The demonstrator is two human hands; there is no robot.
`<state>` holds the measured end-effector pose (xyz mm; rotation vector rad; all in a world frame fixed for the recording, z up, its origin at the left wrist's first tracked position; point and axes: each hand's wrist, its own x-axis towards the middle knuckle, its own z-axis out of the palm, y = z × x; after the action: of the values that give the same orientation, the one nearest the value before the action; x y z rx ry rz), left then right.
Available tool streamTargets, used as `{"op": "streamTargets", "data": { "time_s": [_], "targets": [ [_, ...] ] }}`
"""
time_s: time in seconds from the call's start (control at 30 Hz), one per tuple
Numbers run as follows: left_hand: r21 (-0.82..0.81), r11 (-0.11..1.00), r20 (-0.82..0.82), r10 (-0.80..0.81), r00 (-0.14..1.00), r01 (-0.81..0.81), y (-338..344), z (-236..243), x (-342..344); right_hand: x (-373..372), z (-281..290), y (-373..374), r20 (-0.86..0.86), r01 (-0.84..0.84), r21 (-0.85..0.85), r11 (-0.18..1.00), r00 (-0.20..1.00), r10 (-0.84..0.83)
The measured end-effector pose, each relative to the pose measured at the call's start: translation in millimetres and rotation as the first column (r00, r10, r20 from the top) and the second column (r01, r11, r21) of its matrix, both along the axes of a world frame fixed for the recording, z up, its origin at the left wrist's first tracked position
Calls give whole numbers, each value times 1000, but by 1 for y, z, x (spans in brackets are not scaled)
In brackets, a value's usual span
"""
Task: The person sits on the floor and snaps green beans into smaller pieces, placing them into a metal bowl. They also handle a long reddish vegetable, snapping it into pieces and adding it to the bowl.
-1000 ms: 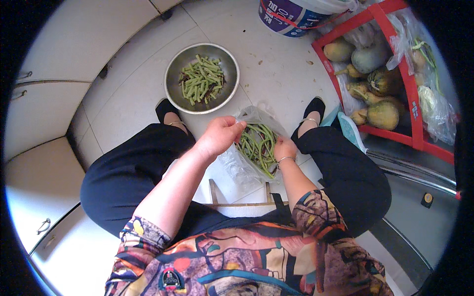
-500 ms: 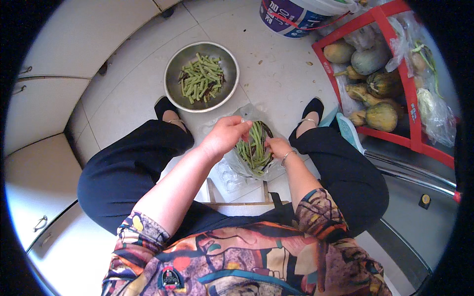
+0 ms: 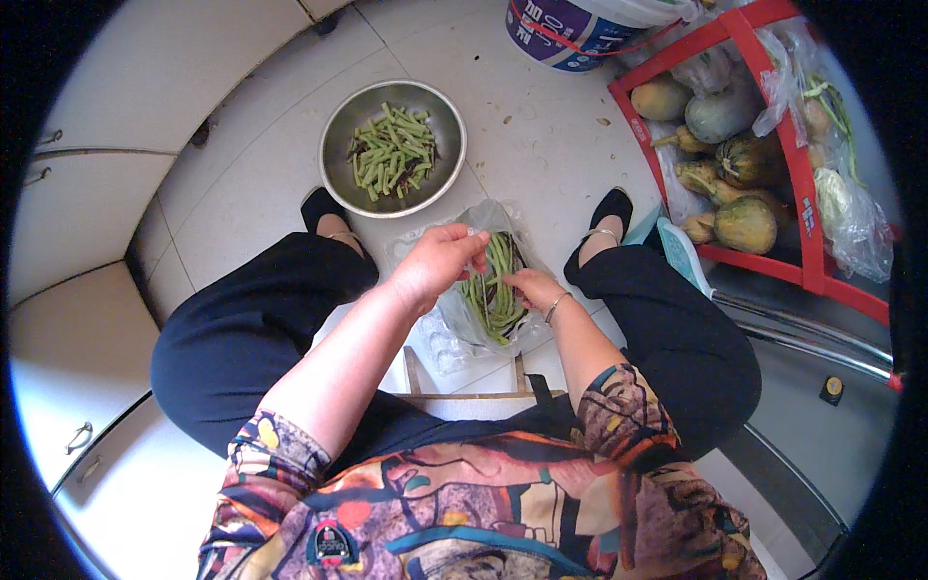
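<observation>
A clear plastic bag [image 3: 534, 333] lies on the floor between my feet, its mouth spread and long green beans [image 3: 503, 311] inside. My left hand [image 3: 445, 259] is at the bag's left side, fingers bent and pinched on its edge. From the right, my right hand [image 3: 537, 292] reaches over the beans, thumb and fingertips closed on a green bean. Beyond the bag, a steel bowl [image 3: 333, 184] stands on the floor. Short cut bean pieces [image 3: 394, 150], mostly green with some dark ones, are heaped in it.
At the right, a red-framed rack [image 3: 812, 227] holds several pumpkins [image 3: 746, 224] and bagged vegetables. A white and purple bucket [image 3: 556, 37] stands at the far side. White cabinets [image 3: 87, 208] line the left. My shoes [image 3: 607, 215] flank the bag.
My right hand has moved a little left over the beans, its fingers now more toward the middle of the bag. My left hand stays almost in place.
</observation>
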<state>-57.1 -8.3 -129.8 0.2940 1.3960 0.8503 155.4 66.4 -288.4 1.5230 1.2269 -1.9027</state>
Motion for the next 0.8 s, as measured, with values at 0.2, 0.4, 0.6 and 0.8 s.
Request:
{"op": "streamTargets", "data": {
  "time_s": [0.2,0.4,0.6,0.8],
  "targets": [
    [4,1000,10,18,1000,-18,-1,-1,1,-6,10,-4,-111,359,-169,918,918,-379],
    [-10,999,44,39,998,-38,1,4,0,-1,0,4,-116,255,220,941,965,-235],
    [-24,999,51,34,998,-33,0,3,0,3,8,4,205,-178,661,729,977,53],
    [-15,999,31,41,999,-41,-1,-1,0,-22,57,-17,280,-297,948,117,950,140]
  ]
}}
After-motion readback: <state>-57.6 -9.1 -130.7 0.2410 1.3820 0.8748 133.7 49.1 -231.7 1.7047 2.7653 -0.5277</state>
